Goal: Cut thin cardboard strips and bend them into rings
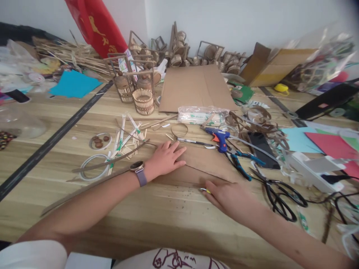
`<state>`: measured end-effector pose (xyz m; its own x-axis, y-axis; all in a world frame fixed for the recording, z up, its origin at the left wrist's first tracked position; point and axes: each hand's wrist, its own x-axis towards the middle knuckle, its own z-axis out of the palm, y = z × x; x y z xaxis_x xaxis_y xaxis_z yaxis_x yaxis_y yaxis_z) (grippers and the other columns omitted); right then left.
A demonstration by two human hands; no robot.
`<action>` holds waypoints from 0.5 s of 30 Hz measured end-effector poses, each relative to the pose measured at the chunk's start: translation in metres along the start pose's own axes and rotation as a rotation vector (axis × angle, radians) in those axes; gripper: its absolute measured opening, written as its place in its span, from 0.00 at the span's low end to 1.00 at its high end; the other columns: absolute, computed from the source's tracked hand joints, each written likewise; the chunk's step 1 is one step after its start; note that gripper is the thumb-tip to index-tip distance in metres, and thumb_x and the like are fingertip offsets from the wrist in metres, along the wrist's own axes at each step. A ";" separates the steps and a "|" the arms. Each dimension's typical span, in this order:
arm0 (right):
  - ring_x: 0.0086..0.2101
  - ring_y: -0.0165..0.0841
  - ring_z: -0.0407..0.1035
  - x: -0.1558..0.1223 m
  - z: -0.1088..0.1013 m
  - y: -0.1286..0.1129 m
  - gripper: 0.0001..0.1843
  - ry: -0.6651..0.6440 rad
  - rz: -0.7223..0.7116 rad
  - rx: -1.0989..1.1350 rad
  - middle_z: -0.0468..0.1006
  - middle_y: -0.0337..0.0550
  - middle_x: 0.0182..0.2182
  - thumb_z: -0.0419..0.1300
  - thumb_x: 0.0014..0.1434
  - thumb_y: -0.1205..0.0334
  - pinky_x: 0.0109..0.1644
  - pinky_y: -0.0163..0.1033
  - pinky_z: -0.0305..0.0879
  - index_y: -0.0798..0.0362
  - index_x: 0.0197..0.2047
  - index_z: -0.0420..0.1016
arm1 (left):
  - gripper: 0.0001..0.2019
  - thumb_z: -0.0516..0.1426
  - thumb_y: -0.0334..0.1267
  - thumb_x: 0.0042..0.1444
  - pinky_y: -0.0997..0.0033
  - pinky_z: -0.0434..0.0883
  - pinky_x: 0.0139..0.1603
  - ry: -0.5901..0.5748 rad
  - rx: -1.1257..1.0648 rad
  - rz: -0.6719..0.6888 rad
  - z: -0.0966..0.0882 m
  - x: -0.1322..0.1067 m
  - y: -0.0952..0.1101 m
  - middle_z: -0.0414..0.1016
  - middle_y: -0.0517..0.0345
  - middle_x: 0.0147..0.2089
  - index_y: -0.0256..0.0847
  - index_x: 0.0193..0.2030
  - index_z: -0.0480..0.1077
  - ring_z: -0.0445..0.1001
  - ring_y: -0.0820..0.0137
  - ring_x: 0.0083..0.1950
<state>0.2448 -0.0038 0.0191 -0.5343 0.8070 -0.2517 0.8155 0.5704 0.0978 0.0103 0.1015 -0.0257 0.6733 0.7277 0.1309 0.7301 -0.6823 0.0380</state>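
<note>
My left hand (165, 158) lies flat, fingers stretched out, on a brown cardboard sheet (207, 162) at the table's middle; a watch sits on that wrist. My right hand (227, 194) is closed around a small yellow-tipped tool (205, 190), its tip touching the cardboard's near edge. A blue glue gun (220, 138) and blue-handled pliers (241, 164) lie just beyond the sheet.
Black scissors (280, 201) and a phone (262, 147) lie to the right. A larger cardboard sheet (193, 87), a packet of sticks (200, 115), small woven baskets (143, 101), loose sticks (126, 138), tape rings (94, 164) and coloured paper (74, 84) crowd the wooden table (157, 216).
</note>
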 end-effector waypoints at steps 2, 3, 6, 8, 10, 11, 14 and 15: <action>0.24 0.33 0.74 0.004 -0.002 -0.006 0.09 0.011 -0.019 -0.009 0.79 0.40 0.24 0.54 0.69 0.59 0.23 0.37 0.45 0.52 0.37 0.70 | 0.29 0.51 0.58 0.67 0.52 0.68 0.53 -0.016 0.008 -0.006 -0.006 0.002 -0.002 0.67 0.42 0.64 0.41 0.66 0.66 0.66 0.51 0.56; 0.24 0.33 0.74 0.006 -0.002 -0.008 0.08 0.019 -0.028 -0.012 0.78 0.40 0.23 0.55 0.68 0.60 0.23 0.37 0.45 0.52 0.37 0.70 | 0.29 0.52 0.59 0.66 0.53 0.69 0.52 -0.024 0.014 -0.007 -0.008 0.004 -0.004 0.69 0.41 0.61 0.40 0.65 0.67 0.66 0.51 0.55; 0.23 0.33 0.74 0.008 -0.004 -0.011 0.05 0.030 -0.043 -0.004 0.77 0.38 0.22 0.56 0.67 0.61 0.23 0.37 0.45 0.51 0.37 0.69 | 0.31 0.54 0.61 0.64 0.53 0.69 0.51 -0.042 0.028 0.002 -0.015 0.009 -0.008 0.72 0.41 0.54 0.37 0.61 0.69 0.68 0.50 0.52; 0.24 0.34 0.74 0.007 -0.005 -0.010 0.05 0.024 -0.038 0.006 0.77 0.37 0.22 0.57 0.66 0.62 0.23 0.37 0.44 0.51 0.36 0.68 | 0.32 0.55 0.63 0.62 0.54 0.69 0.50 -0.044 0.013 -0.004 -0.017 0.012 -0.010 0.73 0.41 0.52 0.37 0.59 0.70 0.69 0.50 0.51; 0.24 0.34 0.74 0.006 -0.007 -0.009 0.05 0.011 -0.032 0.022 0.77 0.37 0.22 0.57 0.66 0.62 0.24 0.37 0.44 0.51 0.36 0.68 | 0.32 0.55 0.65 0.60 0.54 0.70 0.49 -0.056 -0.015 -0.015 -0.019 0.015 -0.012 0.74 0.42 0.49 0.36 0.56 0.72 0.70 0.51 0.50; 0.25 0.35 0.75 0.005 -0.008 -0.009 0.05 0.002 -0.032 0.031 0.78 0.38 0.22 0.57 0.66 0.62 0.24 0.37 0.44 0.51 0.36 0.68 | 0.32 0.55 0.65 0.60 0.55 0.70 0.49 -0.068 -0.029 -0.019 -0.019 0.015 -0.012 0.74 0.42 0.48 0.36 0.54 0.72 0.71 0.51 0.50; 0.25 0.36 0.75 0.003 -0.011 -0.011 0.06 -0.038 -0.050 0.041 0.79 0.38 0.23 0.56 0.67 0.62 0.24 0.38 0.44 0.51 0.36 0.69 | 0.31 0.55 0.65 0.60 0.57 0.71 0.47 -0.111 -0.075 -0.024 -0.020 0.015 -0.007 0.75 0.44 0.47 0.36 0.52 0.72 0.73 0.53 0.49; 0.25 0.36 0.75 0.002 -0.012 -0.012 0.06 -0.053 -0.057 0.037 0.79 0.38 0.23 0.56 0.67 0.62 0.24 0.39 0.42 0.51 0.36 0.69 | 0.31 0.55 0.64 0.61 0.58 0.72 0.47 -0.124 -0.089 -0.029 -0.020 0.014 -0.004 0.75 0.44 0.48 0.35 0.52 0.72 0.74 0.53 0.49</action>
<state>0.2307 -0.0073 0.0294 -0.5684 0.7635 -0.3066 0.7923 0.6084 0.0464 0.0139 0.1130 -0.0038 0.6653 0.7465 0.0055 0.7399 -0.6603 0.1287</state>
